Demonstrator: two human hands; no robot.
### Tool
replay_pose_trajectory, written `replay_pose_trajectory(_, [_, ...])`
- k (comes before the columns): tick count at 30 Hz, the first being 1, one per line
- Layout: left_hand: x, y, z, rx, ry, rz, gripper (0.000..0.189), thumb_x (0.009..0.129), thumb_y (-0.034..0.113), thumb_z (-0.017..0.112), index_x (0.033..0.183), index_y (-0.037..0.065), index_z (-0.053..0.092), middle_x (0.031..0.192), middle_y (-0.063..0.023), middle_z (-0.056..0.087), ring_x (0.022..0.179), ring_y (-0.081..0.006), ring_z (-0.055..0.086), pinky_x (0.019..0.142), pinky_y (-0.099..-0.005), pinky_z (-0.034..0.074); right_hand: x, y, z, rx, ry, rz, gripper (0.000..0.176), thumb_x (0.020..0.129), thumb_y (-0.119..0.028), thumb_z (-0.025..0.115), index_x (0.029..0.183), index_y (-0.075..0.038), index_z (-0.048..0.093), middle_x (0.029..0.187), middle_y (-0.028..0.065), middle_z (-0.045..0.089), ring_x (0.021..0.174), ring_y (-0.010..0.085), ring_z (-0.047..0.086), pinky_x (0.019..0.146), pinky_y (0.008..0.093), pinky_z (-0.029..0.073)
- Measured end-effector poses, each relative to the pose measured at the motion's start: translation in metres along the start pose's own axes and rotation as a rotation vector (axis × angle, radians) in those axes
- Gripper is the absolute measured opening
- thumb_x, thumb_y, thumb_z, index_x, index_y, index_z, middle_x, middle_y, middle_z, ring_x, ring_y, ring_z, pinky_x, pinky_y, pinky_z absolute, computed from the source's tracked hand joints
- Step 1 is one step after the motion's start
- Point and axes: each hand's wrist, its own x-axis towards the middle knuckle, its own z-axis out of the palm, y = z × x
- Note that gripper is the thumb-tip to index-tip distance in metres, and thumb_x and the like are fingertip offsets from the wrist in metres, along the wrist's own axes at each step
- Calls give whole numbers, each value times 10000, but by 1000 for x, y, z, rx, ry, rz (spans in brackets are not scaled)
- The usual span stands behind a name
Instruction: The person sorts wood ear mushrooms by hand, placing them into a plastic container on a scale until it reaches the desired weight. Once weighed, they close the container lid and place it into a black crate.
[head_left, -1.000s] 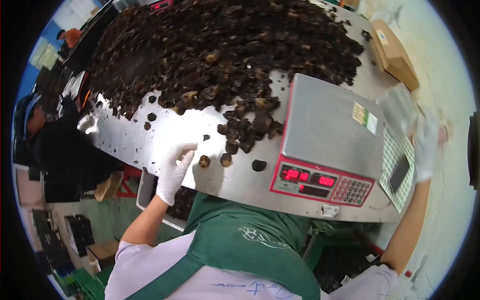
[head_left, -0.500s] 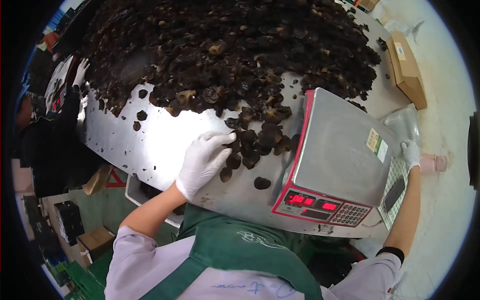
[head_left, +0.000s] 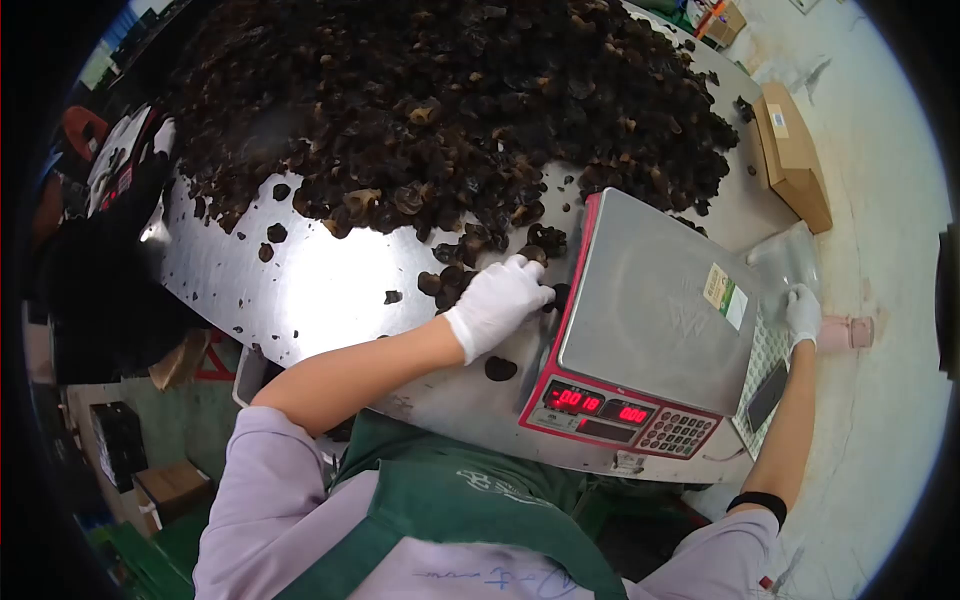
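Observation:
My left hand (head_left: 500, 302), in a white glove, reaches into a small group of wood ear mushrooms (head_left: 450, 285) just left of the scale. Its fingers curl around dark pieces at the fingertips; how many is hidden. My right hand (head_left: 803, 314), also gloved, grips the near edge of a clear plastic container (head_left: 790, 262) on the far side of the scale. Between my hands stands the electronic scale (head_left: 655, 300), its steel plate bare and its red display lit. A single mushroom piece (head_left: 501, 369) lies near the scale's front left corner.
A large heap of wood ear mushrooms (head_left: 400, 110) covers the back of the metal table (head_left: 330, 290). A cardboard box (head_left: 790, 155) lies at the right edge. Beside the scale, a phone (head_left: 767, 393) rests on a patterned surface. Another person (head_left: 110, 270) works at the left.
My left hand has moved right, closer to the scale, and its fingers have curled into the mushrooms. My right hand stays at the plastic container. The view has shifted slightly.

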Motion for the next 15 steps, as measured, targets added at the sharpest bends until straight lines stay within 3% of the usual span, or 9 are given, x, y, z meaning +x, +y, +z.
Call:
replay_pose_trajectory(1, [-5,-3,-10,5,3,-10,309,746,147,735,1053,182,731,1010,-74,652,931,-286,622,727,-383,543,1,-10,-6,-116,-69,167,265,954,-190,587,1124,-4,669,972,193,711,939,345,685,836,441,505])
replay_pose_trajectory(4, [-26,-21,-38,-262,269,-82,373,724,17,733,1085,113,722,1017,-91,648,936,-312,606,787,-385,528,8,14,6,134,-128,99,279,960,-225,586,1059,20,679,893,184,709,838,299,685,774,407,508])
replay_pose_trajectory(8, [-33,-46,-42,-284,280,-222,374,744,24,753,1107,111,727,1056,-109,643,1017,-313,588,880,-391,494,7,30,12,252,-151,37,290,964,-251,590,962,25,680,816,163,703,742,251,657,714,381,497])
replay_pose_trajectory(10, [-23,-53,-33,-220,193,-164,513,757,125,795,1253,169,672,1251,-154,596,1169,-365,546,968,-429,479,13,35,11,234,-172,94,313,966,-274,590,996,18,698,802,151,711,737,258,659,715,388,502])
replay_pose_trajectory(11, [-16,-51,-31,-221,197,-166,513,757,125,795,1253,169,672,1251,-154,596,1169,-365,546,968,-429,479,17,38,12,232,-171,91,313,966,-274,590,996,18,698,802,151,711,737,258,659,715,388,502])
replay_pose_trajectory(13, [4,-41,-25,-14,247,-173,730,749,273,834,1417,244,541,1450,-198,467,1337,-434,426,1068,-494,422,27,52,13,629,-246,329,347,987,-294,564,1055,13,711,816,159,708,781,263,669,759,387,515])
replay_pose_trajectory(14, [14,-39,-26,35,136,-188,902,720,422,846,1505,308,417,1540,-221,364,1420,-467,319,1109,-564,361,32,62,11,626,-244,324,347,987,-294,564,1055,13,711,816,159,708,781,263,669,759,387,515])
replay_pose_trajectory(15, [22,-39,-23,34,141,-192,902,720,422,846,1505,308,417,1540,-221,364,1420,-467,319,1109,-564,361,37,72,9,287,36,401,353,1004,-287,538,1072,19,700,869,164,705,837,271,669,789,382,517])
